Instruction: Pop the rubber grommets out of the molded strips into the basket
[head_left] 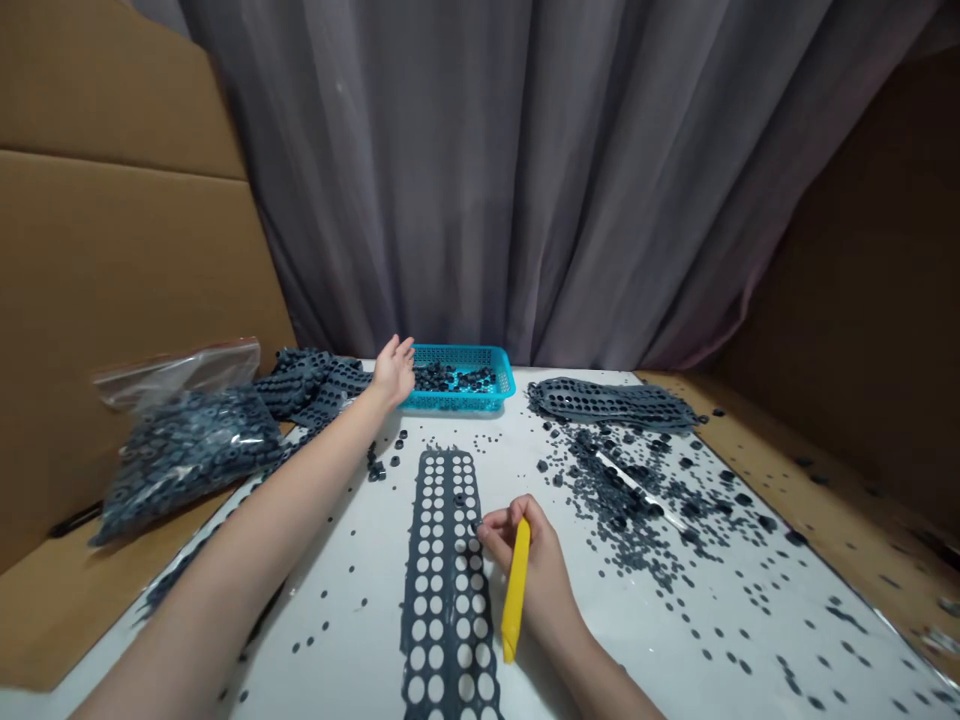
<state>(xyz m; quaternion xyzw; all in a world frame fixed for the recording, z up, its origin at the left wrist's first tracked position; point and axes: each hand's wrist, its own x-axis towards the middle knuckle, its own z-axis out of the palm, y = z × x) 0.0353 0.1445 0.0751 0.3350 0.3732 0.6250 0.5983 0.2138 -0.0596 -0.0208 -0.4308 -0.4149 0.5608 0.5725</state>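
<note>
your left hand (392,372) is open, fingers spread, just beside the blue basket (487,398), which holds a shallow layer of dark rings (454,379). your right hand (537,570) is closed around a yellow stick (515,590), fingertips at the grey strip (448,600), most of its holes already empty, with more loose rings across the white table (660,640).
</note>
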